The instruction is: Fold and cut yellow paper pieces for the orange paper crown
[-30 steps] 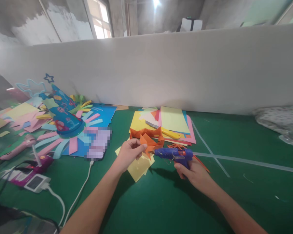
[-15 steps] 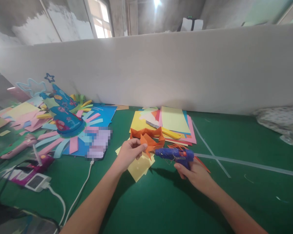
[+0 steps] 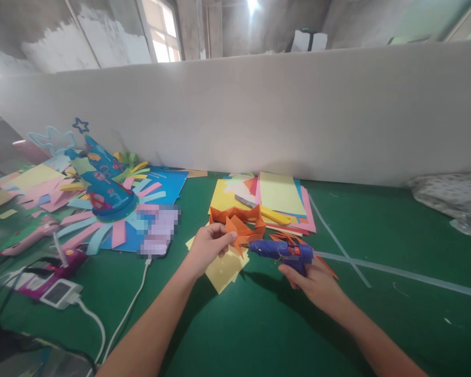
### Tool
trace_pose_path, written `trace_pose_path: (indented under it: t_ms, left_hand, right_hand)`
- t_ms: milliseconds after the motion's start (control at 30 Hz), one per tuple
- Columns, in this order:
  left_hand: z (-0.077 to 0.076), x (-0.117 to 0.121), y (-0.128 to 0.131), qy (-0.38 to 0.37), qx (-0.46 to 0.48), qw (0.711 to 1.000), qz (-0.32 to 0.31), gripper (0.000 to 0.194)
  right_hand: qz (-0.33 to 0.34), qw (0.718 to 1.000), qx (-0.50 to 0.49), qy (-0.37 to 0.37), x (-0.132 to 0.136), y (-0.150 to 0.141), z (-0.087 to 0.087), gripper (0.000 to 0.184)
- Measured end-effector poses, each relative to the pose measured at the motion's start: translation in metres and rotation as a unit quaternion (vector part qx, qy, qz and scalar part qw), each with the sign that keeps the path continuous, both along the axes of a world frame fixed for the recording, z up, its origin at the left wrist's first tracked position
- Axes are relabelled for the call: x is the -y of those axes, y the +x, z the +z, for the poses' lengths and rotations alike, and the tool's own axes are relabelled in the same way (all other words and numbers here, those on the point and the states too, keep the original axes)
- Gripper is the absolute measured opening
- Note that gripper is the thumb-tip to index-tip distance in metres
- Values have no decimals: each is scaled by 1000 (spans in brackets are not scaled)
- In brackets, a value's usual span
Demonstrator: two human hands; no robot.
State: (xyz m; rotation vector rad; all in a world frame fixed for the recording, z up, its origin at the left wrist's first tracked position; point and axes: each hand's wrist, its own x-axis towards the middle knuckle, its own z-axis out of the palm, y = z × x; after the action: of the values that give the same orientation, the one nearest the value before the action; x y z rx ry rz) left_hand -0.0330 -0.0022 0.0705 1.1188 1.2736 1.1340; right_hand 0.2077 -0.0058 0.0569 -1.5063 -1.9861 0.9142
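Observation:
My left hand [image 3: 210,247] pinches a folded orange paper piece [image 3: 239,233] between thumb and fingers. Wrapped round the handle of a blue glue gun [image 3: 280,250] is my right hand [image 3: 308,280]. The gun's nozzle points left and meets or nearly meets the lower part of the orange piece; I cannot tell if glue is coming out. Just behind stands a folded orange paper band [image 3: 235,213]. Yellow paper squares [image 3: 223,269] lie beneath my left hand, and orange paper strips [image 3: 325,264] lie partly hidden behind the glue gun.
Stacked coloured paper [image 3: 280,193] with a yellow utility knife [image 3: 275,214] lies behind my hands. To the left are blue cone hats [image 3: 108,183], a phone [image 3: 159,233] on a white cable, a pink glue gun [image 3: 35,235] and a power strip [image 3: 55,285]. A white partition [image 3: 259,115] closes off the back.
The glue gun and my right hand have shifted very slightly to the right. My left hand keeps the orange piece in the same spot.

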Motion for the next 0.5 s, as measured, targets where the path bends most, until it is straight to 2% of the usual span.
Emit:
trace_pose_path:
  t_ms: [200,367,500]
  left_hand:
    - [-2,0,-1,0,-1,1000,0,33]
    - [-2,0,1,-1,0,1000,1,33]
    - [-3,0,0,1,1,1000,-1,34]
  right_hand:
    - [7,1000,10,-21,1,2,0,41]
    - [25,997,-31,-71,1,1,2,42]
    - [29,998,-8,-62,1,0,5,43]
